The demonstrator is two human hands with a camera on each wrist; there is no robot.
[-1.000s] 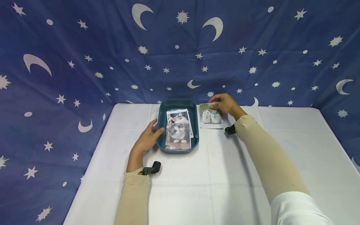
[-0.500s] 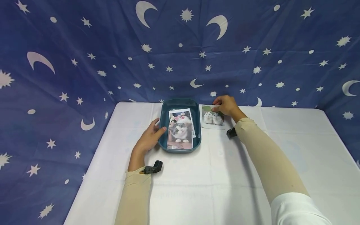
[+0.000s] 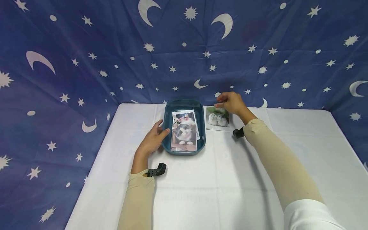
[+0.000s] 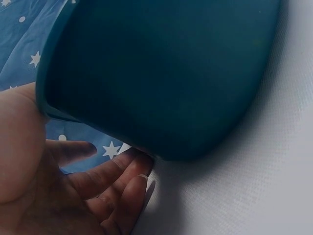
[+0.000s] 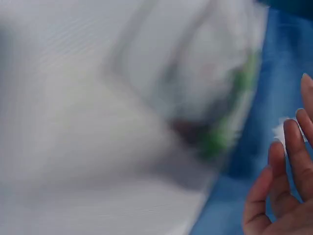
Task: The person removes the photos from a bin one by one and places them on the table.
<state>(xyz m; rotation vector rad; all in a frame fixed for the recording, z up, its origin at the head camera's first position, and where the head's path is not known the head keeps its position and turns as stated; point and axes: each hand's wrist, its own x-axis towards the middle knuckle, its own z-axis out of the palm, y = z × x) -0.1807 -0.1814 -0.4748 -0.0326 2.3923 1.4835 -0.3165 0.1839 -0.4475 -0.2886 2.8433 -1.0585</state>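
Observation:
My left hand holds the left side of a dark teal tray, thumb over its rim and fingers along the outer wall. The left wrist view shows the tray's outside close up, with some fingertips low beside it near the cloth. Inside the tray lie overlapping animal pictures, a cat photo on top of a white-bordered one. My right hand hovers with relaxed fingers at the top edge of a photo of two hamster-like animals, right of the tray. That photo is blurred in the right wrist view.
White cloth covers the table. A dark blue curtain with moons and stars hangs right behind the tray and photo, and another stretch runs along the left. Black wrist cameras stick out from both wrists.
My right hand has let go of the top edge of the hamster-like animals' photo and lifted slightly, uncovering more of its green part. My left hand stays on the tray.

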